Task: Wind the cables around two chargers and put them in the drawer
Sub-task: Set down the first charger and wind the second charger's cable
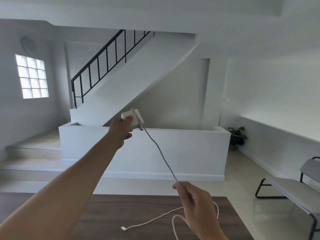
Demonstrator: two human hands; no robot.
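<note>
Dark wood worktop spans the lower frame. Left hand, arm extended and raised, grip closed around white charger, held in the air well above the worktop. Right hand pinches the cable, taut between hands. Slack loops onto the worktop; plug end lies there.

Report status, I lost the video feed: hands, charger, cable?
Left hand holds charger up. Right hand pinches cable taut. Loose end with plug on table. Nothing blocking.
</note>
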